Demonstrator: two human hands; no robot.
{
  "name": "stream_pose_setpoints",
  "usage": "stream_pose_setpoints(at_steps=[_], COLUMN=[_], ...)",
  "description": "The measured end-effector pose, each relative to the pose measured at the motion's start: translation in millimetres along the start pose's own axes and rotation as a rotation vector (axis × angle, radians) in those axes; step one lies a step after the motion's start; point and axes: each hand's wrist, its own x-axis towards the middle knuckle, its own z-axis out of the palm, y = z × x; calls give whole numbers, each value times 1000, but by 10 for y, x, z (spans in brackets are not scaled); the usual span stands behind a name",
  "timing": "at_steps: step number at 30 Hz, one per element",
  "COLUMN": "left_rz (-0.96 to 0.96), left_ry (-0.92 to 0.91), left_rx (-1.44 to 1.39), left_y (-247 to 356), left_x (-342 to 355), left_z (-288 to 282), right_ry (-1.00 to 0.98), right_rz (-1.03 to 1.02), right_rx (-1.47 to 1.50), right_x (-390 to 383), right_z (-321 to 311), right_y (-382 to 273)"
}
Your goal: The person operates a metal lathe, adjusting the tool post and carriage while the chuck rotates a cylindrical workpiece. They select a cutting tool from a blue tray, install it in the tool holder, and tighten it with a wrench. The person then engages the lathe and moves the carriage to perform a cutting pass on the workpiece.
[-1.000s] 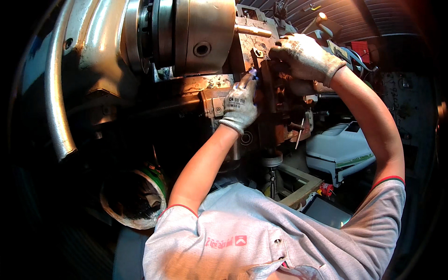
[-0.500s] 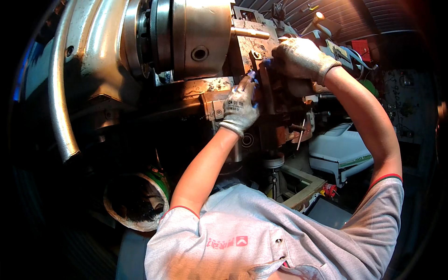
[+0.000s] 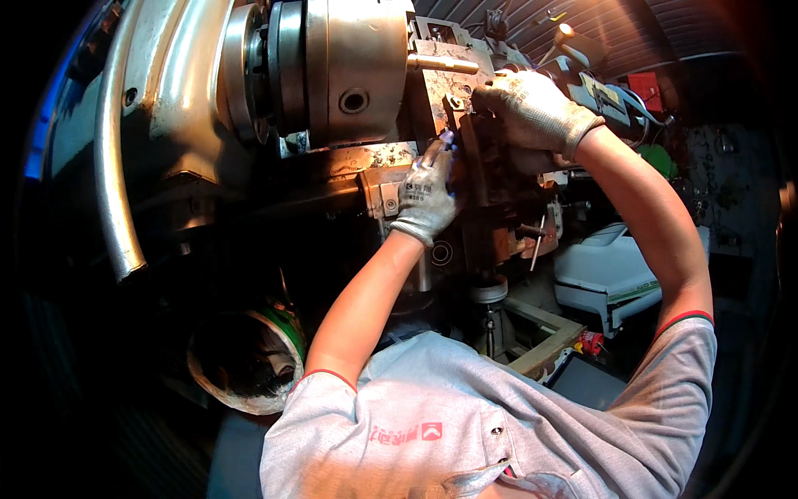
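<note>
A steel lathe chuck [image 3: 356, 71] fills the top middle, with a slender shaft [image 3: 443, 64] sticking out to its right above the carriage [image 3: 434, 87]. My left hand [image 3: 426, 190], in a pale knit glove, reaches up beside a dark vertical block [image 3: 474, 170] below the chuck, fingers pressed together at a small bluish spot; what they hold is too small to make out. My right hand [image 3: 532, 112], gloved alike, has its fingers curled over the carriage's upper right part, right of a bolt [image 3: 455, 102]; what they grip is hidden.
Left stand a curved steel guard [image 3: 112, 183] and machine housing [image 3: 170, 66]. Below are a round, green-sided container [image 3: 229, 366], a pedestal [image 3: 489, 293] and a metal frame [image 3: 540, 314]. A white panelled object [image 3: 598, 279] sits at right, with a red object [image 3: 644, 87] at upper right.
The scene has shifted slightly down in the view. Both hands stay at about the same places on the lathe, with small movements of the right hand's fingers.
</note>
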Motion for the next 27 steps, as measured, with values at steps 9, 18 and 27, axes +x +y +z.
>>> stream_pose_setpoints(at_steps=[9,18,27], left_rz=[-6,-6,-9], left_ry=[-6,7,20], left_rx=[36,-3,-21], left_y=[-62,17,14], left_x=[-13,-11,-1], left_z=[62,28,41], right_ry=[-91,-92,68], right_rz=[50,169,68], right_rx=[-101,-2,59], right_x=[44,-1,-33], right_z=[-42,-43,49], right_y=[-39,-39,-27])
